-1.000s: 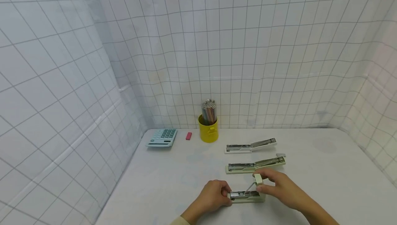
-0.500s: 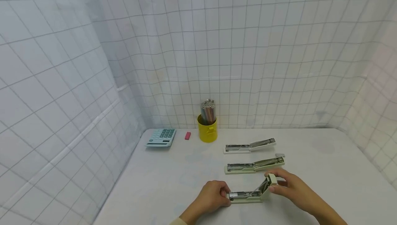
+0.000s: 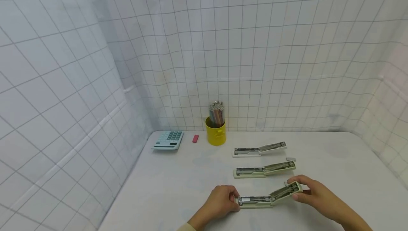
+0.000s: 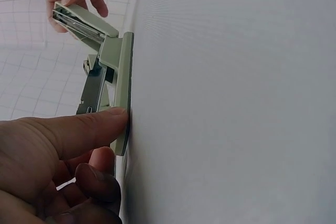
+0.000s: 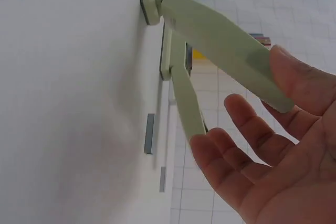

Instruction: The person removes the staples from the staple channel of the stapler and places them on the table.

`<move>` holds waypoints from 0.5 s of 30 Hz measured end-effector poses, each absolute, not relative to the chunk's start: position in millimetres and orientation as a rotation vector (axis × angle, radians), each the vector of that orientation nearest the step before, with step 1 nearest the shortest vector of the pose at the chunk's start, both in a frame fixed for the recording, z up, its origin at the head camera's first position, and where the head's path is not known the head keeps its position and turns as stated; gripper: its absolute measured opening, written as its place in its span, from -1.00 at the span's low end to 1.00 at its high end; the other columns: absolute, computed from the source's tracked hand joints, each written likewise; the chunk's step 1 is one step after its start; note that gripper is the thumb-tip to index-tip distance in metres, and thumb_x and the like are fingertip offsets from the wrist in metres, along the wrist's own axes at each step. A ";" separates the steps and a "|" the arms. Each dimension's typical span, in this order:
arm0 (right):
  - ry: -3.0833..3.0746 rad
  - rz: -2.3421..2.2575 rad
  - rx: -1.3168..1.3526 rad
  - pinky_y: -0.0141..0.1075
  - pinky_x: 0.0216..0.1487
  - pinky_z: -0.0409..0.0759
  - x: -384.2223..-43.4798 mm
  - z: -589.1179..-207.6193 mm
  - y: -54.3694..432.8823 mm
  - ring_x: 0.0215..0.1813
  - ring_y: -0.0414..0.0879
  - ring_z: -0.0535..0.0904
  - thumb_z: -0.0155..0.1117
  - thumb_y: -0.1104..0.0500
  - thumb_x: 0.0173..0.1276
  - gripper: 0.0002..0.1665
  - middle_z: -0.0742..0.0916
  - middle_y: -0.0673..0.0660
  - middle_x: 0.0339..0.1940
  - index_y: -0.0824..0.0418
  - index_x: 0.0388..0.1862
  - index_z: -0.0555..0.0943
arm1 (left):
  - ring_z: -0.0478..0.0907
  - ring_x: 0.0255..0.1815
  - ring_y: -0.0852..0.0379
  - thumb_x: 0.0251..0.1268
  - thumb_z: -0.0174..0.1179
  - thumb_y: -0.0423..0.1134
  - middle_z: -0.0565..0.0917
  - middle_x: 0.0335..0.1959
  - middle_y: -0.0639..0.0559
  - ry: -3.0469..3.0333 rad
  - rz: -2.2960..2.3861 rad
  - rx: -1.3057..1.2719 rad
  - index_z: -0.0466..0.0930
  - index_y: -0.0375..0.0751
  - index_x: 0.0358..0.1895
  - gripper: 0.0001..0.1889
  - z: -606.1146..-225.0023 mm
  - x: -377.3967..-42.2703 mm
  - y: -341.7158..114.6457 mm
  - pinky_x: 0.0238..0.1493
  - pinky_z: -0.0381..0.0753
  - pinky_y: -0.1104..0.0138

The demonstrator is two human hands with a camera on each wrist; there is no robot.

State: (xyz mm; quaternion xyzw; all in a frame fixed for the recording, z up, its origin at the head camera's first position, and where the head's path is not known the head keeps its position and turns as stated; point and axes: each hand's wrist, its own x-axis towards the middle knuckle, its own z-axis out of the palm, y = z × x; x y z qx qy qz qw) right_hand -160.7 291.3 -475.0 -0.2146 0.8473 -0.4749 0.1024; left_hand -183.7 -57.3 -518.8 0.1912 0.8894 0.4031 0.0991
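Observation:
A pale green stapler (image 3: pixel 255 202) lies nearest me on the table, its cover (image 5: pixel 226 45) swung up and back to the right. My left hand (image 3: pixel 221 202) holds the left end of its base; in the left wrist view, one fingertip (image 4: pixel 118 116) presses on the base's edge. With thumb and fingers, my right hand (image 3: pixel 318 197) pinches the free end of the raised cover. The staple channel (image 4: pixel 93 88) shows uncovered. Behind it lie a second green stapler (image 3: pixel 250 171) and a white stapler (image 3: pixel 247 152), both folded open the same way.
Small grey staple strips (image 5: pixel 149 134) lie right of the staplers, one strip (image 3: pixel 290 159) beside the middle one. At the back stand a light blue calculator (image 3: pixel 168 140), a red eraser-like block (image 3: pixel 195 138) and a yellow cup (image 3: pixel 216 138) of pencils. Gridded cloth walls (image 3: pixel 242 64) enclose the table.
My right hand has swung the near stapler's cover rightward and down, from steeply raised to a low slant. My left hand has kept its hold on the base.

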 end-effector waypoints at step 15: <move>3.039 -0.777 -0.593 0.20 0.07 0.55 -156.3 -491.4 294.6 0.18 0.31 0.55 0.60 0.00 0.10 -0.34 0.65 0.25 0.22 0.20 0.17 0.65 | 0.32 -0.63 0.36 -0.11 0.52 -0.39 0.45 -0.66 0.28 2.628 1.165 0.576 0.69 -0.08 -0.36 -0.77 -516.6 -183.7 -57.0 -0.48 0.31 0.44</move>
